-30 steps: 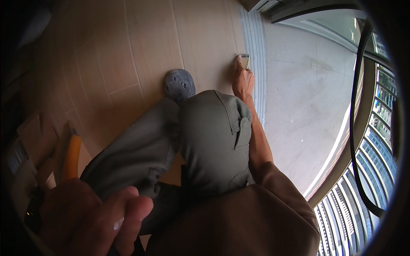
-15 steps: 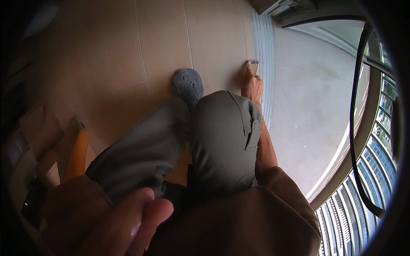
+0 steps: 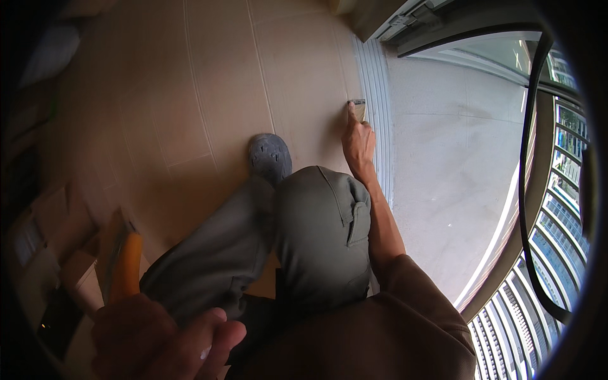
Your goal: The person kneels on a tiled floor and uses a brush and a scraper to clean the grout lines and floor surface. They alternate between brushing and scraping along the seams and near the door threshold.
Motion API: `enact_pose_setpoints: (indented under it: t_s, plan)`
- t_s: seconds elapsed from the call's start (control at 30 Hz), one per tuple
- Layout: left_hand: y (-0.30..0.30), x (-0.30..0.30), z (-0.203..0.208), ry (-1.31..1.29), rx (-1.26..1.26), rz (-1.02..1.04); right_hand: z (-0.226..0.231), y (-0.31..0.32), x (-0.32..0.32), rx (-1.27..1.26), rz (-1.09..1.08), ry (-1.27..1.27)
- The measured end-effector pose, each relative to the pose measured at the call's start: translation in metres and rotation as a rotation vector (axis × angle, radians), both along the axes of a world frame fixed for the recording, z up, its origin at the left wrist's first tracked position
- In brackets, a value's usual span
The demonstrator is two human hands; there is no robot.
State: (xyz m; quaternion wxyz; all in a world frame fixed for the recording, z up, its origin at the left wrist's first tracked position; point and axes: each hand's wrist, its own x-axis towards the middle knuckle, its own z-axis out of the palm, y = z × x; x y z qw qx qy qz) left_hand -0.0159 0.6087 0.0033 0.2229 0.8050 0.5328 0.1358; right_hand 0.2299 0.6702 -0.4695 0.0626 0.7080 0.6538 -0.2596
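My right hand [image 3: 359, 140] is stretched forward with its fingers closed on a flat, beige scraper [image 3: 360, 113] with a dark front edge. Its index finger lies along the tool. The scraper's edge touches the floor against the inner side of a pale grey sliding-door track [image 3: 379, 95]. At the lower left, near the camera, my left hand [image 3: 168, 339] is curled round an orange, tube-shaped tool [image 3: 127, 263] pointing forward. The tool's dark far tip is blurred and its lower part is hidden in the fist. Thumb and forefinger come together, with a small white smear on one.
Tan floor boards [image 3: 228, 63] lie left of the track, a grey balcony floor [image 3: 443, 145] to the right. My grey shoe [image 3: 270, 155] stands on the boards. Cardboard boxes [image 3: 79, 272] sit at the left. A black cable [image 3: 524, 190] hangs before the curved railing [image 3: 541, 253].
The view has shifted, so floor and shoe appear lower. My right hand with the scraper has moved slightly forward along the track. My left hand and the orange tool have shifted in the picture.
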Motion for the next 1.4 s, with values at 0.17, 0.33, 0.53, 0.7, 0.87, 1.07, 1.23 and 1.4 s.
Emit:
enact_pose_setpoints:
  t_s: [0.17, 0.33, 0.53, 0.7, 0.87, 1.07, 1.23, 1.4]
  plan:
    - [-0.001, -0.012, -0.016, -0.018, -0.037, -0.062, -0.003, -0.002, -0.005, 0.132, 0.019, 0.067]
    - [-0.002, -0.005, -0.019, -0.071, 0.023, 0.031, 0.013, 0.009, -0.016, -0.07, -0.035, 0.002]
    - [-0.014, -0.015, -0.029, -0.075, -0.003, 0.085, 0.004, 0.042, -0.036, 0.162, 0.031, 0.115]
    - [-0.012, -0.032, -0.039, -0.093, 0.027, 0.106, -0.028, 0.029, -0.028, 0.17, 0.014, 0.063]
    - [0.001, -0.015, -0.018, -0.013, -0.101, 0.069, -0.021, 0.044, -0.021, 0.375, 0.108, 0.187]
    - [-0.001, -0.009, -0.012, -0.131, 0.006, -0.019, 0.025, -0.028, 0.002, 0.238, -0.081, 0.485]
    - [-0.005, -0.009, -0.005, -0.051, -0.065, -0.071, 0.014, -0.06, 0.01, 0.188, -0.057, 0.466]
    - [-0.003, -0.014, -0.01, -0.022, 0.024, -0.166, 0.006, -0.06, 0.017, 0.19, 0.019, 0.413]
